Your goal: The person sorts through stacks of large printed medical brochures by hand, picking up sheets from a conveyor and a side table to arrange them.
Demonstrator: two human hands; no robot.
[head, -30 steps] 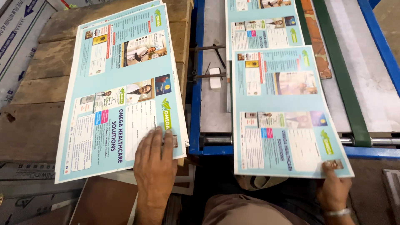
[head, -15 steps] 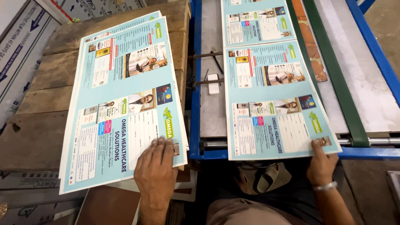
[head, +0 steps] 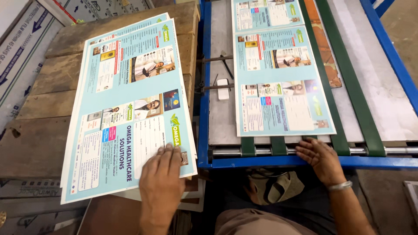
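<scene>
A stack of large pale-blue printed sheets [head: 126, 109] lies across the left half of the frame, tilted a little, on a rough wooden worktop [head: 39, 104]. The lower edge of the stack overhangs the worktop's near edge. The left hand [head: 162, 178] rests flat on the lower right corner of the top sheet, fingers laid out close together and pressing down, gripping nothing.

To the right, a second printed sheet [head: 283, 87] lies on the grey bed of a blue-framed machine [head: 203, 87], with another sheet [head: 265, 13] of the same kind beyond it at the top of the frame. The right hand [head: 320, 156] sits just below the near edge of that second sheet, in the lower right of the frame, its fingers loosely spread over the metal roller and the blue front rail; it touches the machine but holds nothing. A metal bangle [head: 339, 186] circles the wrist.

Green belts [head: 348, 87] run lengthwise along the bed, to the right of the sheets. Stacked cardboard panels [head: 21, 48] fill the upper left corner.
</scene>
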